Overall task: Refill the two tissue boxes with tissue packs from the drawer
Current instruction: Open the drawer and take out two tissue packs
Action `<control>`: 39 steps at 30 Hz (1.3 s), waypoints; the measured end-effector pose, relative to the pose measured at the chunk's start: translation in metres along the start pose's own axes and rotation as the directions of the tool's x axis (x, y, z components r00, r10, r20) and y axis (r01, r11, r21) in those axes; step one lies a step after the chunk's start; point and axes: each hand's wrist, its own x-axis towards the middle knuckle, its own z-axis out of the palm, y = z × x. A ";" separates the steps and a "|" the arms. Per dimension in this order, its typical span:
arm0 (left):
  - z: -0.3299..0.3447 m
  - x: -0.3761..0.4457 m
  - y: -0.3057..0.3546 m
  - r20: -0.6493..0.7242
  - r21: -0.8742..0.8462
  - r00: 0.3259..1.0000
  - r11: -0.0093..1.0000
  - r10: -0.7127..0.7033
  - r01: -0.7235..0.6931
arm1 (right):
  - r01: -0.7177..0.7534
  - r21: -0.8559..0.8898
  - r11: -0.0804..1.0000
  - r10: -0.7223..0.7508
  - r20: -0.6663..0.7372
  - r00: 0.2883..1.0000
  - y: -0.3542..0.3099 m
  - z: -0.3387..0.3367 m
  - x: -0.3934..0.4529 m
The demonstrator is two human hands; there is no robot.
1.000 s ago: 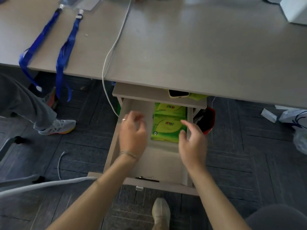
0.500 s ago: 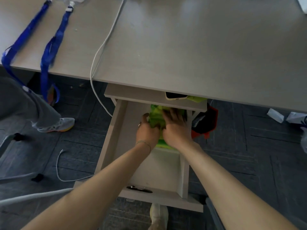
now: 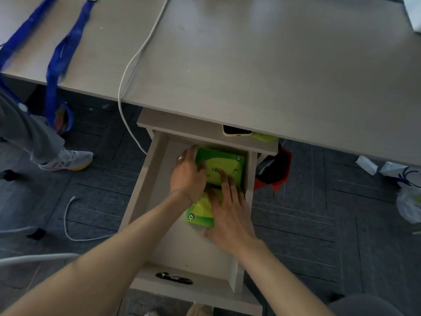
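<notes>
The beige drawer (image 3: 145, 185) under the desk stands pulled out. Two green tissue packs lie in it. The far pack (image 3: 224, 166) sits at the back, and my left hand (image 3: 188, 173) clasps its left edge. The near pack (image 3: 200, 214) lies closer to me, tilted, with my right hand (image 3: 227, 215) wrapped over its right side, fingers spread on top. A white tissue box corner (image 3: 413, 13) shows at the desk's far right edge.
A phone (image 3: 237, 131) and a green item (image 3: 264, 136) rest on the shelf above the drawer. A white cable (image 3: 132, 65) and blue lanyards (image 3: 58, 60) hang off the desk (image 3: 273, 65). Another person's leg and shoe (image 3: 66, 158) stand left; a red-black bin (image 3: 275, 169) sits right.
Both hands went from hovering over the drawer to reaching in onto the packs. The near pack has been drawn toward me and tilted, and the far pack now shows.
</notes>
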 end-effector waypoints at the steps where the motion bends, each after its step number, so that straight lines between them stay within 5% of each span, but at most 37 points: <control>1: 0.000 0.006 0.004 0.044 0.047 0.996 0.995 0.083 -0.085 | -0.005 -0.015 1.000 0.005 0.006 1.000 -0.002 0.003 -0.003; 7: -0.009 0.036 0.012 0.270 0.260 0.934 0.916 0.234 -0.305 | 0.019 -0.051 0.999 -0.019 0.000 1.000 -0.009 0.006 -0.018; 15: -0.035 0.063 -0.003 0.495 0.315 0.862 0.903 0.106 -0.292 | 0.083 0.119 0.989 -0.062 -0.172 0.983 -0.005 -0.052 -0.053; 21: -0.012 0.030 -0.004 0.545 0.521 0.760 0.568 0.353 -0.637 | -0.043 0.300 0.953 0.157 -0.367 0.917 0.013 -0.080 -0.059; 28: -0.018 0.004 -0.016 0.363 0.467 0.882 0.760 0.301 -0.451 | -0.062 0.379 0.923 0.245 -0.455 0.856 -0.002 -0.070 -0.047; 39: -0.078 -0.065 -0.029 -0.102 0.304 0.923 0.895 0.371 -0.326 | -0.081 0.404 0.911 0.341 -0.630 0.698 -0.055 -0.057 -0.073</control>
